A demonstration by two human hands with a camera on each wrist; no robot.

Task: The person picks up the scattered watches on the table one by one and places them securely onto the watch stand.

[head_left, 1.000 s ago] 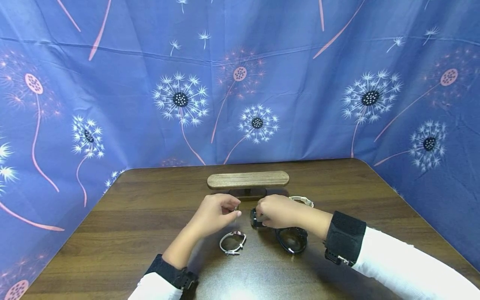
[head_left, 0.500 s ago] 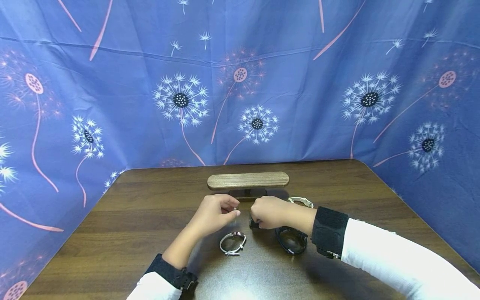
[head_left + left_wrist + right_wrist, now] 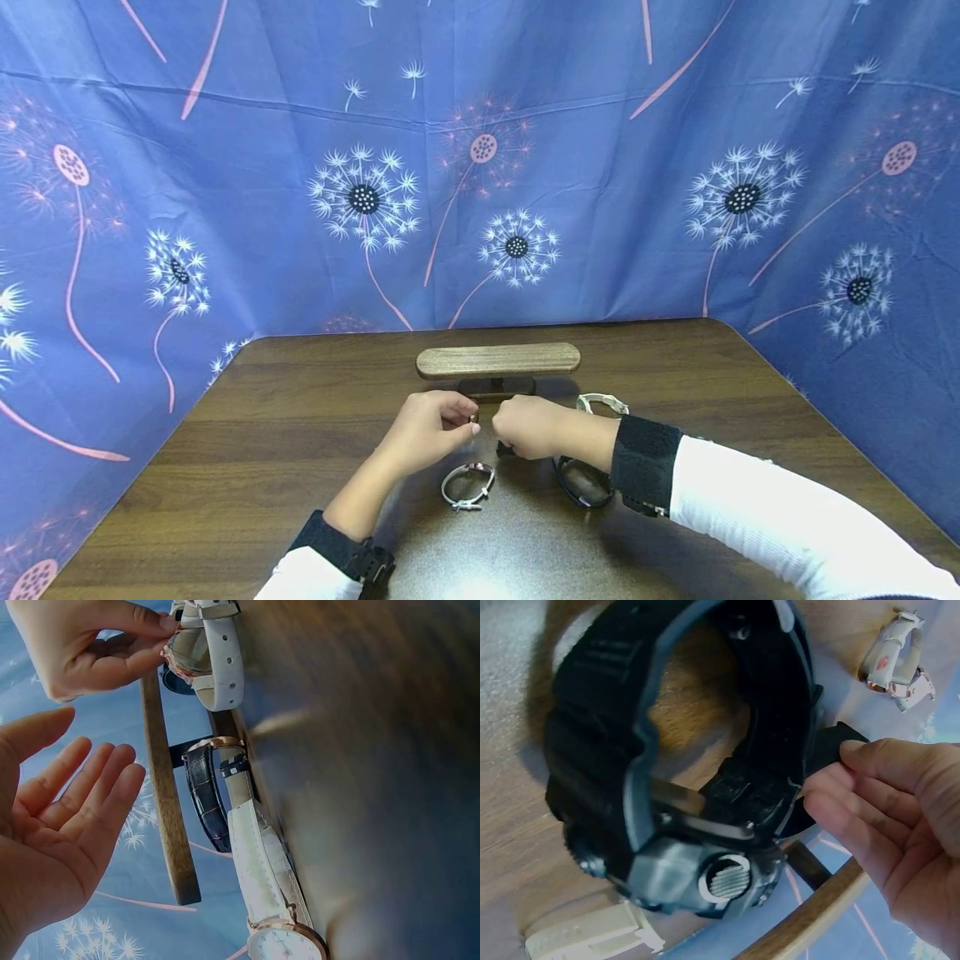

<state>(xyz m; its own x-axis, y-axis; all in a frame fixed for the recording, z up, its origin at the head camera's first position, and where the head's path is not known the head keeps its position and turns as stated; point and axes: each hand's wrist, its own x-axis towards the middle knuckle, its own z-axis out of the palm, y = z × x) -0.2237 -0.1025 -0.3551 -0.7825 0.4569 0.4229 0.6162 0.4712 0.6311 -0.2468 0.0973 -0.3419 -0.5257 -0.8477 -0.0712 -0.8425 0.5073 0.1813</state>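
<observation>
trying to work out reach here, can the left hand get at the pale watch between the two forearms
Probably yes: the left hand looks open and empty, the pale watch lies close by, and nothing visible stands between them.

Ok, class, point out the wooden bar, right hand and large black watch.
Wooden bar (image 3: 498, 360), head view: broad face.
Right hand (image 3: 527, 427), head view: hand's back.
Large black watch (image 3: 596, 746), right wrist view: strap.

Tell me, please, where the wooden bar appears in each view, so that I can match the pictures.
Head: the bar runs across, just below the centre.
Left wrist: the bar runs roughly top to bottom, left of centre.
Right wrist: the bar slants up rightward from the bottom edge, right of centre.
Shared landmark: the right hand, in all three.
</observation>
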